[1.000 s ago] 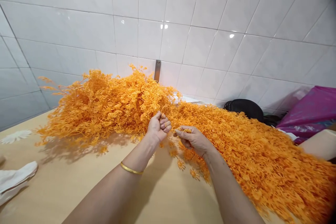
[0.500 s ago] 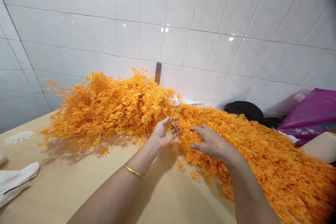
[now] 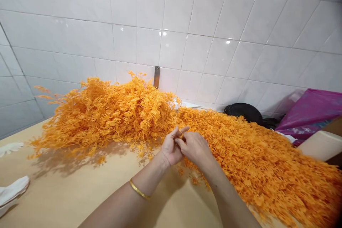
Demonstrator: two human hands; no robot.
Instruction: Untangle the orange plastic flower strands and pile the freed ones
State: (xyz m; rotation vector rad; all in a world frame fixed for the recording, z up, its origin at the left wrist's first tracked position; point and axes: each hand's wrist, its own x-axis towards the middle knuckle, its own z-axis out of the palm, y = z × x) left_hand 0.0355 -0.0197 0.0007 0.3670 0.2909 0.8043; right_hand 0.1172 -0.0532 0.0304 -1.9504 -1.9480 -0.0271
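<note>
My left hand [image 3: 171, 148] is palm up in front of the gap between two heaps, its thumb and forefinger raised and the other fingers partly hidden. A thin orange artificial flower stem lies across its fingers, mostly covered now. Over that palm, my right hand [image 3: 196, 148] has its thumb and fingertips pinched together; what is between them is too small to make out. Behind and to the left lies a bushy heap of orange artificial flower sprays [image 3: 117, 114]. A lower, wider heap of the same orange sprays [image 3: 262, 160] spreads to the right, close to my right hand.
Both heaps lie on a light wooden table [image 3: 80, 199] against a white tiled wall. White gloves [image 3: 13, 192] lie at the left edge. At the back right are a black bag [image 3: 244, 112], a purple plastic bag [image 3: 310, 110] and a cream-coloured object [image 3: 322, 145].
My right hand has moved left from above the right heap to my left hand, and its spread fingers have closed into a pinch there. My left hand stays palm up. The view has shifted slightly.
</note>
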